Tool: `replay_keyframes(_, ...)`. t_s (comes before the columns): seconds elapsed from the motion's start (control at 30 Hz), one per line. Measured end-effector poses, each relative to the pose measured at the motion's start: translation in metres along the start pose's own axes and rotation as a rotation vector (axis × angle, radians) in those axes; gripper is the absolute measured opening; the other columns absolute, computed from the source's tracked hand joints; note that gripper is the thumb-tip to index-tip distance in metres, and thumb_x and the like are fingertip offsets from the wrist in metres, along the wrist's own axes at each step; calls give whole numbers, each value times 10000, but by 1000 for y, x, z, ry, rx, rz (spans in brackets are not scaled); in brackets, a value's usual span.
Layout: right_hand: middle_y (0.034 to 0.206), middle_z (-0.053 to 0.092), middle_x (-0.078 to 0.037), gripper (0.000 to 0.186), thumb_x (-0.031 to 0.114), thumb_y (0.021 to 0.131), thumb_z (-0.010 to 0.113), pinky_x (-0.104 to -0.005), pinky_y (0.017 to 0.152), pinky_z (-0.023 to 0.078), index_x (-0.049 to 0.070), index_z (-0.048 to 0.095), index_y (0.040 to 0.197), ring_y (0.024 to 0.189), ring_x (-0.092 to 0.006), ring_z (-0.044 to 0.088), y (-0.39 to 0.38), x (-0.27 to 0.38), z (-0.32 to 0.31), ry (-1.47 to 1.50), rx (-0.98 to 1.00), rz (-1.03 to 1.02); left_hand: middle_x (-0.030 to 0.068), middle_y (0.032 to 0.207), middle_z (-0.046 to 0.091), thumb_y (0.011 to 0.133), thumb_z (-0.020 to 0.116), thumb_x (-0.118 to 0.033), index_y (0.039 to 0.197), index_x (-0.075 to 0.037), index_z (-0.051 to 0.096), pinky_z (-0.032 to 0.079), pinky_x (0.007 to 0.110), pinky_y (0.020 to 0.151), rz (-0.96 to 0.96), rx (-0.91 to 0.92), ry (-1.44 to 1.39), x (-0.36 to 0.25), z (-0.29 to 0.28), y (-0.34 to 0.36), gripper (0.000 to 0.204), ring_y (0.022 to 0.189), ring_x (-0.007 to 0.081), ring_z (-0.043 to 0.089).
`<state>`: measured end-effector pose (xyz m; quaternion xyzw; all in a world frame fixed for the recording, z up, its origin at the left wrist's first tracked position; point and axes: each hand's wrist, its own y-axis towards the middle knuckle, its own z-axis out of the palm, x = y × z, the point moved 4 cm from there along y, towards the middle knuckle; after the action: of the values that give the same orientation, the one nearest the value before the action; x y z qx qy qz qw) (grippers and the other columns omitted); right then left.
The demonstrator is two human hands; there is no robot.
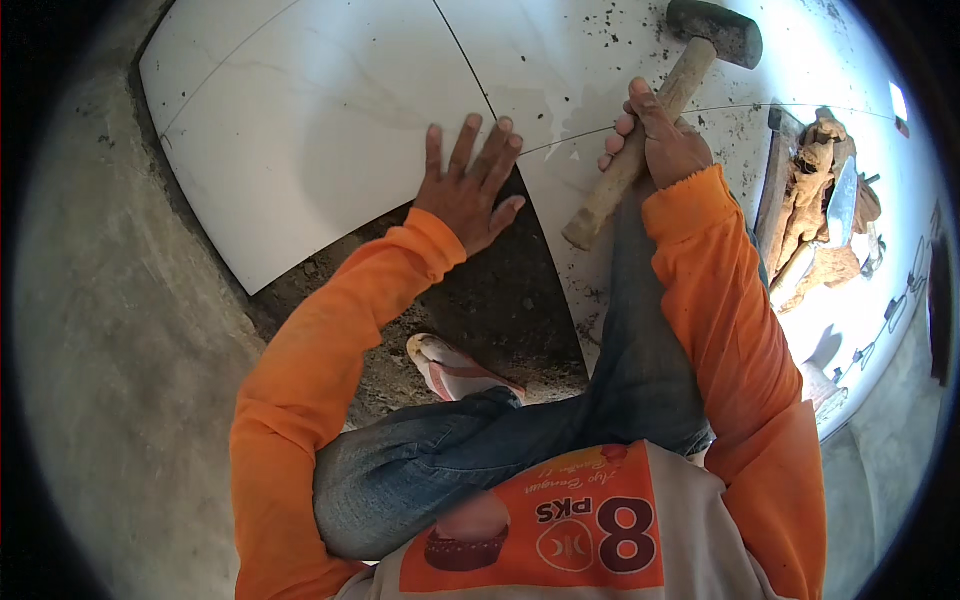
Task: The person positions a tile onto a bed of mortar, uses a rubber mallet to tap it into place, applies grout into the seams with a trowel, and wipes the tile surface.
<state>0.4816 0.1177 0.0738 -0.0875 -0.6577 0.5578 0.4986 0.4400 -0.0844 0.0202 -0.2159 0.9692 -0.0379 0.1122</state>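
My left hand (468, 184) lies with its fingers spread on the near right corner of a large white floor tile (300, 120). Beneath that hand a dark joint line runs between this tile and its neighbour. My right hand (668, 140) is wrapped round the wooden handle of a mallet (690, 75). Its dark, blunt head points away from me, over the white tiles (560, 60) at the upper right, and the handle's butt end sits above my right knee.
Bare dark soil (480, 310) shows between the tiles and my sandalled foot (455, 370). A grey concrete wall or floor (130, 350) runs along the left. At right, a tray (775, 180) holds brown cloth (815, 190) and a trowel-like blade (842, 200). Dirt crumbs dot the tiles.
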Motion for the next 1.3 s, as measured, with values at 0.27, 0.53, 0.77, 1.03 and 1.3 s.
replay_keyframes(0.27,743,524,-65,307,281,882,593,-387,616,509,24,471,997,655,-210,560,11,-8,2,75,-54,6,123,1458,231,888,423,-443,1392,-85,254,72,604,1059,120,157,-228,-42,5,-63,641,1363,325,141)
replay_keyframes(0.53,811,583,-88,240,206,932,479,-429,628,518,8,465,1066,731,-210,612,46,-11,-11,-247,-347,0,148,1238,519,867,556,-299,1213,-57,524,365,401,993,46,409,-844,-50,-26,-132,423,1191,287,456)
replay_keyframes(0.77,1104,599,-167,434,322,765,667,-367,901,443,9,583,1055,1042,-332,567,42,71,-61,-770,-798,-428,114,1267,505,957,353,-346,1192,-53,550,313,336,1019,-514,882,-1702,20,-85,-203,424,1194,217,439)
replay_keyframes(1.03,913,626,-177,313,331,737,610,-409,834,425,42,647,852,991,-357,534,-54,62,-243,-985,-1187,-604,108,1243,522,944,372,-300,1211,-61,532,324,347,1005,-906,389,-1316,58,-122,-203,393,1163,224,466)
replay_keyframes(1.3,1055,603,-202,521,457,821,547,-397,825,464,28,556,1117,947,-327,591,-99,-36,-333,-976,-689,-46,102,1218,540,932,391,-254,1230,-68,514,334,358,991,-1247,10,-879,96,-174,-273,373,1132,231,493)
